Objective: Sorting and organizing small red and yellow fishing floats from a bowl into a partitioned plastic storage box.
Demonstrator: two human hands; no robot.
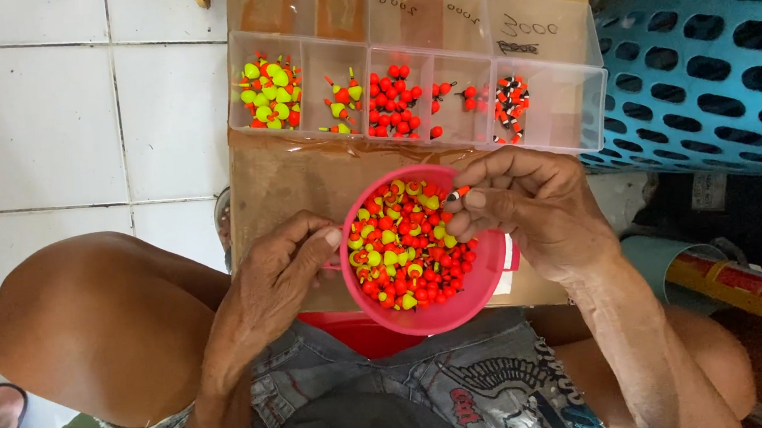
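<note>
Over cardboard (288, 180), right hand (534, 206) fingers (475, 199) pinch a float (457, 193)

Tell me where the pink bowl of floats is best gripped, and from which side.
Probably by the small tab handle on the pink bowl rim, from the person's right, pinching rim and tab. The left hand already steadies the opposite rim; the right hand holds a small float above it. The heaped contents argue against reaching in.

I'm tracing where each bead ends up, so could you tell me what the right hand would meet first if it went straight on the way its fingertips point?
The right hand, pinching a small float, points left and slightly down. It would probably first meet the heap of beads in the pink bowl, though depth is unclear.
</note>
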